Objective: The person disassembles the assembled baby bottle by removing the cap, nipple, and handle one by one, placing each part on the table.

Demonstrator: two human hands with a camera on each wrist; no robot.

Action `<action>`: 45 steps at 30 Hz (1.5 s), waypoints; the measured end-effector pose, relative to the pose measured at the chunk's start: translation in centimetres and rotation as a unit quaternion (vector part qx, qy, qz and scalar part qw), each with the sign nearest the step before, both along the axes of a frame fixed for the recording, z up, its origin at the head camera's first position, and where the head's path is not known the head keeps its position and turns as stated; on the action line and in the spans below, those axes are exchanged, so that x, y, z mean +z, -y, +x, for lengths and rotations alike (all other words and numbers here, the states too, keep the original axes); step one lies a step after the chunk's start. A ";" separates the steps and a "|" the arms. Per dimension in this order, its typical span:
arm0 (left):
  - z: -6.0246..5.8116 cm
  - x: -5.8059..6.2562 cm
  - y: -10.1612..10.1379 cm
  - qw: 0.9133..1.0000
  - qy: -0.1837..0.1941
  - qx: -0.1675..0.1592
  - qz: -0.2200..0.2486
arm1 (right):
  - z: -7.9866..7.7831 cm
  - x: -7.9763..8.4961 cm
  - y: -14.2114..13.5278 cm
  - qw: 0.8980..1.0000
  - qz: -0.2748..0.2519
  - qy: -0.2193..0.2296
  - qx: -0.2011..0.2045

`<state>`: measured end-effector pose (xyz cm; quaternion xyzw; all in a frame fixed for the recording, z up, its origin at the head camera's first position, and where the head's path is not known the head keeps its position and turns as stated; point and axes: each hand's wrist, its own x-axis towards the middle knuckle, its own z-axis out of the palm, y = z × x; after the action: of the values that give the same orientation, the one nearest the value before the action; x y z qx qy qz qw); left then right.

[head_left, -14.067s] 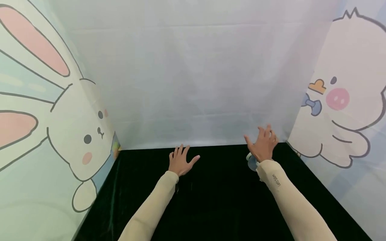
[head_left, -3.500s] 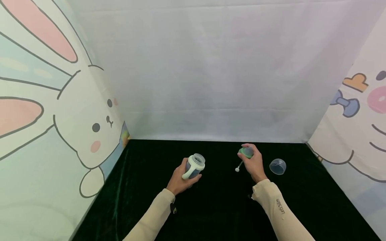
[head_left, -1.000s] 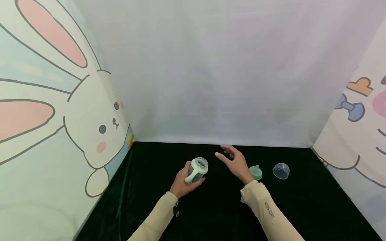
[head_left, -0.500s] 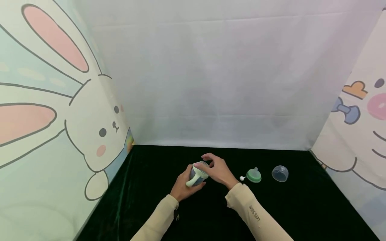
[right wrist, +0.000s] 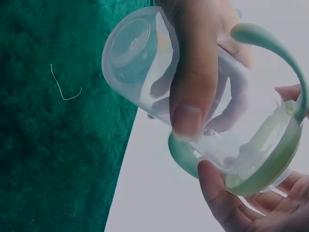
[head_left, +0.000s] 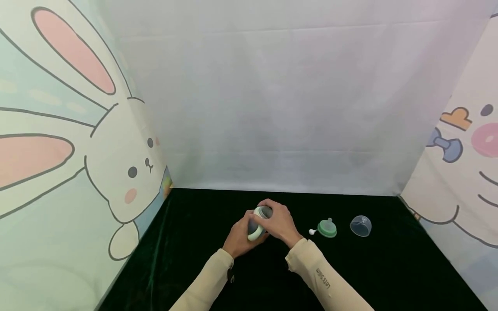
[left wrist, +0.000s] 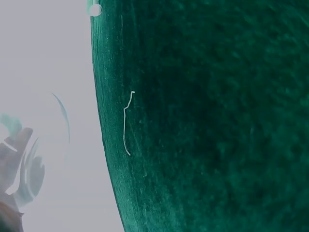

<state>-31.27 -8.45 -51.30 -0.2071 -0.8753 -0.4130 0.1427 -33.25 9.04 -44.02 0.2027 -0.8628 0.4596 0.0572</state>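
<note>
My left hand (head_left: 238, 239) grips a clear baby bottle (right wrist: 130, 53) by its body, thumb laid along the side in the right wrist view. Around the bottle's neck sits a pale green ring with two handles (right wrist: 270, 171). My right hand (head_left: 283, 223) pinches this ring, thumb and fingers on opposite sides. The bottle's mouth has no lid on it and is tilted up in the head view. To the right on the cloth lies a green collar with a teat (head_left: 327, 229), its straw ending in a white weight (head_left: 312, 232). Beyond it is a clear dome cap (head_left: 361, 226).
Dark green velvet cloth (head_left: 218, 203) covers the table, with a white curtain (head_left: 280, 108) behind it. Printed cartoon panels (head_left: 116, 181) stand on both sides. A thin pale thread (left wrist: 124, 125) lies on the cloth in the left wrist view.
My right hand put the green collar with teat down on the cloth, came left to the bottle and took hold of the handle ring. The ring has turned a little.
</note>
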 end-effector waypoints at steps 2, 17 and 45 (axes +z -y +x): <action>-0.1 0.1 -0.1 1.000 0.006 0.007 -0.005 | -0.1 0.2 -0.2 1.000 -0.009 -0.005 0.002; -0.6 0.3 -0.6 0.998 0.044 0.038 0.006 | -1.6 1.4 -3.5 0.997 -0.064 -0.019 -0.025; -0.1 -0.3 0.5 0.996 0.047 0.049 0.061 | -3.8 -6.7 -7.7 0.989 -0.052 0.091 -0.101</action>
<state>-31.36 -8.92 -51.64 -0.1349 -0.8634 -0.4674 0.1338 -37.05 16.73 -50.75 0.0686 -0.8552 0.5126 0.0352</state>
